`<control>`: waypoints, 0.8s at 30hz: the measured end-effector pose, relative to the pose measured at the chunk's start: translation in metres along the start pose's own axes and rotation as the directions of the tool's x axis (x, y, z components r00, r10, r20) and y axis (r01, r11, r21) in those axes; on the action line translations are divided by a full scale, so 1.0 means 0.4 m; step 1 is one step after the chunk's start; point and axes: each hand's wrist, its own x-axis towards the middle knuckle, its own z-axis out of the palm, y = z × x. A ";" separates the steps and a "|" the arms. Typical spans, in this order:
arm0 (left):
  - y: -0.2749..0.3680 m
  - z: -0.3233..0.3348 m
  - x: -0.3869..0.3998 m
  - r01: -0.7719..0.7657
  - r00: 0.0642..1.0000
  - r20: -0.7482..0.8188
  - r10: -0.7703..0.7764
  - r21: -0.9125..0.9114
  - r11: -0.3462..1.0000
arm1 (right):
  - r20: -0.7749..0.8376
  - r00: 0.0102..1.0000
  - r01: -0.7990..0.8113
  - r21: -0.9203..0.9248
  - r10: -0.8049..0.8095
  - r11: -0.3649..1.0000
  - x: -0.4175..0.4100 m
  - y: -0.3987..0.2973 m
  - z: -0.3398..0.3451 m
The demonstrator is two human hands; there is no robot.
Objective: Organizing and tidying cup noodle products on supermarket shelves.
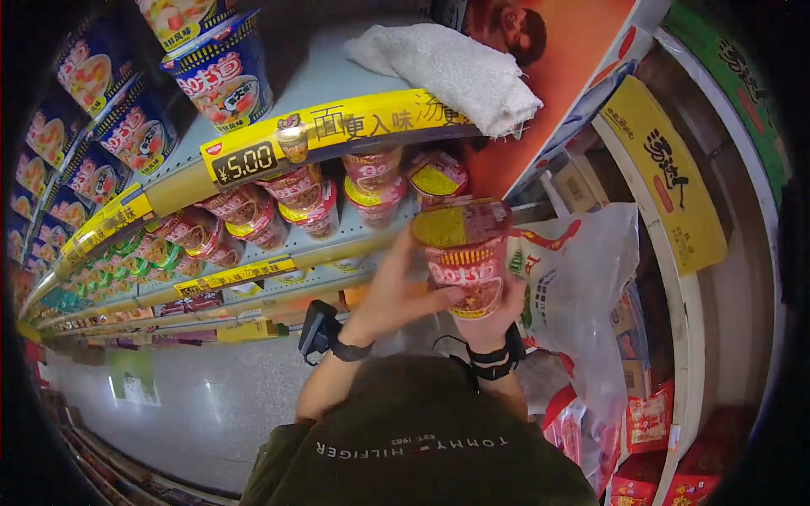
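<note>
Between my two hands is a red instant noodle cup (468,272) with a yellow and red lid, held upright in front of the shelves. My right hand (497,313) grips it around the lower right side. My left hand (405,288) is at its left side, the thumb across the front of the cup and the fingers partly hidden behind it. Just behind the held cup, another red noodle cup (438,176) stands on the shelf, beside stacked red cups (373,190). A white cloth (449,69) lies on the upper shelf and hangs over its yellow edge strip.
Large blue noodle cups (218,76) stand stacked on the upper shelf. The shelf's curved price rail (354,123) juts out above the red cups. At my right hang a pale plastic bag (569,284) and a yellow card sign (671,177). Tiled floor (221,392) shows at lower left.
</note>
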 end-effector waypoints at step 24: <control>0.023 0.000 0.125 -0.080 0.950 -0.219 0.223 0.520 0.851 | 0.382 0.904 0.428 -0.819 -0.194 0.382 0.195 -0.036 0.110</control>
